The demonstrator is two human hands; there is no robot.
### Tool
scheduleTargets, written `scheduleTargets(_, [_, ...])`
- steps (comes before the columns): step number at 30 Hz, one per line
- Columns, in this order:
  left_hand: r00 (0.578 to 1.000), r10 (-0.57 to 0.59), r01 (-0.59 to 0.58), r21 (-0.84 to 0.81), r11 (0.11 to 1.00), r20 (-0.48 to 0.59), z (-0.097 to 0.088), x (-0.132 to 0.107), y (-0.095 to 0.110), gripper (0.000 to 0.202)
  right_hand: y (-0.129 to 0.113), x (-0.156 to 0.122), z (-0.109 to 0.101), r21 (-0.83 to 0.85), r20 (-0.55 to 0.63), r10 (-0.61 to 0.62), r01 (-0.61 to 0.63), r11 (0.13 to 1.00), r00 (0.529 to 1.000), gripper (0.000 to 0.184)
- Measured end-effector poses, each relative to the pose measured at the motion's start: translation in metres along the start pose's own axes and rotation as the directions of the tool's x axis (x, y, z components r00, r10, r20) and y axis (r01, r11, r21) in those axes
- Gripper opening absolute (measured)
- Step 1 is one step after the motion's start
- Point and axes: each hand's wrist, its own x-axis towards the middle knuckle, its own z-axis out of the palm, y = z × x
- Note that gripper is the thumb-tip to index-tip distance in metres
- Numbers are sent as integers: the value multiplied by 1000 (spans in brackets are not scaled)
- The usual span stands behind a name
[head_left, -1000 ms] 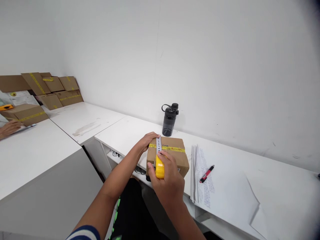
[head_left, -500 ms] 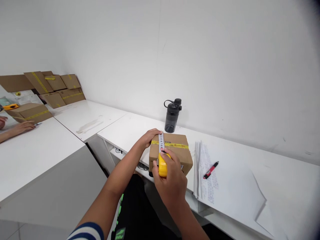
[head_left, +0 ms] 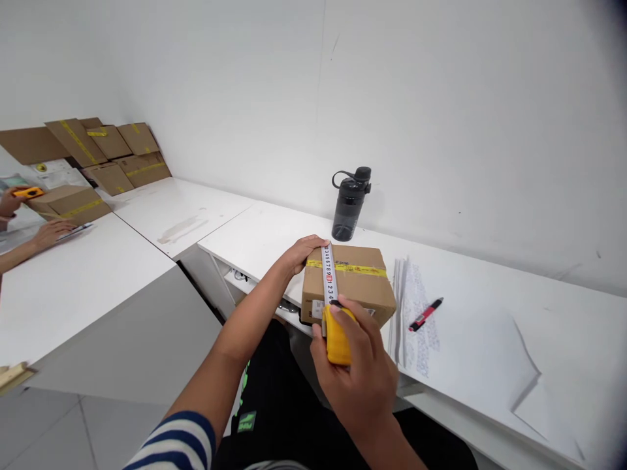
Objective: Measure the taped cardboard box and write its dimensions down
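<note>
A small cardboard box (head_left: 362,287) banded with yellow tape sits at the front edge of the white desk. My right hand (head_left: 360,359) is closed around the yellow case of a tape measure (head_left: 339,336), just in front of the box. Its white blade (head_left: 329,267) runs out across the box top to the far edge. There my left hand (head_left: 306,253) pinches the blade's end against the box's far left corner, thumb hidden from view.
Behind the box stands a dark shaker bottle (head_left: 349,205). Right of it lie stacked papers (head_left: 465,346) with a red and black pen (head_left: 426,314). At the far left, a co-worker's hands (head_left: 51,234) are near another box (head_left: 73,205), with more cartons (head_left: 142,168) piled behind.
My right hand has drawn the tape case toward me, so more blade shows, now past the box's near edge. My left hand stays at the far corner. The view has shifted slightly.
</note>
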Motion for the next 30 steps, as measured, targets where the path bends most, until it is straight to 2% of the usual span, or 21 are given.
scheduleTargets(6, [1000,-10,10,-36,999,-1,2,-1,-1,34,-5,-23,-14,78,-5,-10,10,997,1000,42])
scheduleTargets(12, [999,-28,29,-9,1000,31,-2,5,-4,34,-3,-47,-8,10,-11,-69,69,998,998,39])
scheduleTargets(17, [999,-32,32,-11,999,39,-3,6,-4,33,7,-63,2,64,-32,-37,39,997,999,57])
scheduleTargets(20, [999,-37,37,-19,999,33,-3,7,-4,33,14,-77,12,86,7,72,-72,994,997,69])
scheduleTargets(23, [999,-29,30,-25,999,41,-2,7,-5,34,22,-93,20,31,160,230,-238,971,960,63])
scheduleTargets(25, [999,-26,27,-24,999,48,-2,8,-5,35,28,-101,24,-39,213,317,-316,948,924,58])
scheduleTargets(30, [998,-32,33,-23,999,52,-1,7,-3,37,38,-111,34,-115,242,411,-395,912,879,57])
